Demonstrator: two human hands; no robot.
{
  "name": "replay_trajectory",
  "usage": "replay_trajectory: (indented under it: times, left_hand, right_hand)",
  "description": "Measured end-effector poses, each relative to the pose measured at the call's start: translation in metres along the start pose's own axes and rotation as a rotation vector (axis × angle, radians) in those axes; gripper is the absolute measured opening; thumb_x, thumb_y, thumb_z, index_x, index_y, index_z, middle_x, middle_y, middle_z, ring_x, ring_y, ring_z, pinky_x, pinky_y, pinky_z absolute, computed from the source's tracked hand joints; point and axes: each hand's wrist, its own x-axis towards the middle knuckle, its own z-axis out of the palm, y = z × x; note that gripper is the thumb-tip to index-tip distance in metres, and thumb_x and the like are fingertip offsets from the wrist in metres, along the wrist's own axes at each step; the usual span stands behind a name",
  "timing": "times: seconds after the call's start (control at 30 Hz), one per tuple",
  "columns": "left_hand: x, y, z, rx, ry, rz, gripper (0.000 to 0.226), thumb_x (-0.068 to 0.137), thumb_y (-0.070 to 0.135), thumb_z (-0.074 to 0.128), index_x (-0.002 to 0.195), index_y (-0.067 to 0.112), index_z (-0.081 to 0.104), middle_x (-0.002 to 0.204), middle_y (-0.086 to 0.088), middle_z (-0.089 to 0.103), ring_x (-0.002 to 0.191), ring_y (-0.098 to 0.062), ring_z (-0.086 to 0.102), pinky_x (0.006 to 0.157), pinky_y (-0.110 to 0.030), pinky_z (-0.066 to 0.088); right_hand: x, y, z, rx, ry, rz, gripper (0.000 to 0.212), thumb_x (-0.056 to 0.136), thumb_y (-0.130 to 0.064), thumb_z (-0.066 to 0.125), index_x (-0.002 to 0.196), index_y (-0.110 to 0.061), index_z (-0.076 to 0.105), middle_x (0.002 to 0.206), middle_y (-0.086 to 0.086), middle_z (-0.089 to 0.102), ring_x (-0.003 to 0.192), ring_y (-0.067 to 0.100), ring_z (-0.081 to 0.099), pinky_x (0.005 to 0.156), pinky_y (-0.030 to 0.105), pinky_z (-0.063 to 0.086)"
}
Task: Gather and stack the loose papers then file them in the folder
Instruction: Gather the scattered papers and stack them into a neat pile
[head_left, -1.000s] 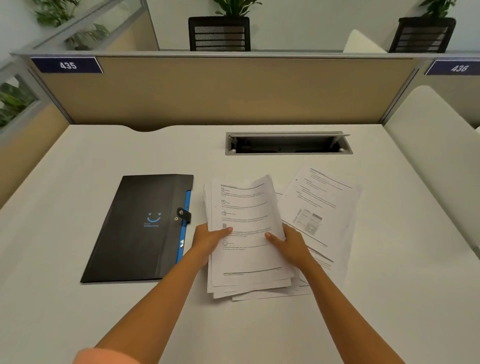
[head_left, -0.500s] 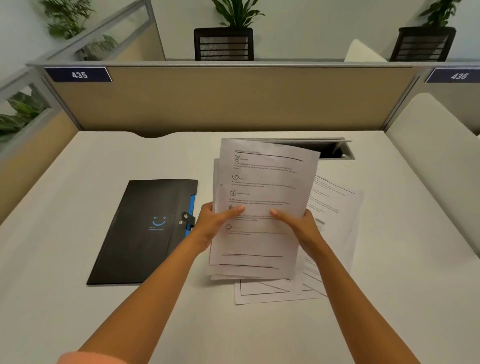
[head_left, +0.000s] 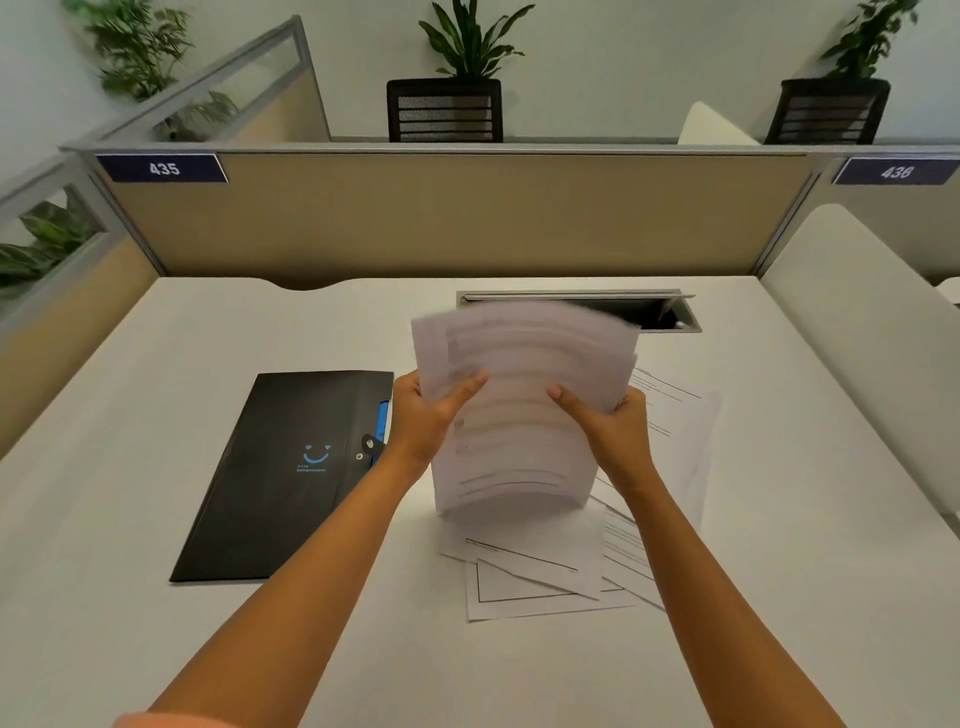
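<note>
Gripping a blurred stack (head_left: 524, 405) upright by its side edges, left hand (head_left: 423, 415) and right hand (head_left: 618, 434) are pinching it, thumbs in front. Right of the shut folder (head_left: 280, 473), loose sheets (head_left: 540, 577) are lying underneath; tapping there risks scattering them or letting pages slip.

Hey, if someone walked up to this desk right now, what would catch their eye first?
First, the blurred stack of papers held upright at the middle of the desk, gripped by the left hand and right hand. Next, the closed black folder with a blue smile mark lying flat to its left, and loose sheets spread beneath and right of the stack.
</note>
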Motion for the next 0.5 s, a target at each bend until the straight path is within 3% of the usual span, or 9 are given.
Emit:
replay_trajectory:
  times: [0.17, 0.5]
  left_hand:
    - [-0.004, 0.005, 0.005, 0.031, -0.03, 0.027, 0.013, 0.084, 0.022, 0.073, 0.094, 0.029, 0.069, 0.083, 0.011, 0.075, 0.08, -0.011, 0.072, 0.061, -0.022, 0.057]
    - [-0.006, 0.014, 0.005, -0.089, 0.031, 0.077, 0.025, 0.069, 0.038, 0.076, 0.088, 0.023, 0.068, 0.074, 0.012, 0.072, 0.075, -0.014, 0.07, 0.062, -0.027, 0.059]
  right_hand:
    - [-0.002, 0.003, -0.001, -0.03, -0.031, 0.014, 0.043, 0.065, -0.041, 0.078, 0.105, -0.036, 0.062, 0.101, -0.007, 0.071, 0.09, 0.019, 0.07, 0.072, 0.034, 0.061]
    - [-0.002, -0.003, -0.007, -0.029, -0.059, 0.027, 0.044, 0.064, -0.04, 0.077, 0.105, -0.04, 0.06, 0.104, -0.007, 0.069, 0.095, 0.019, 0.067, 0.076, 0.035, 0.06]
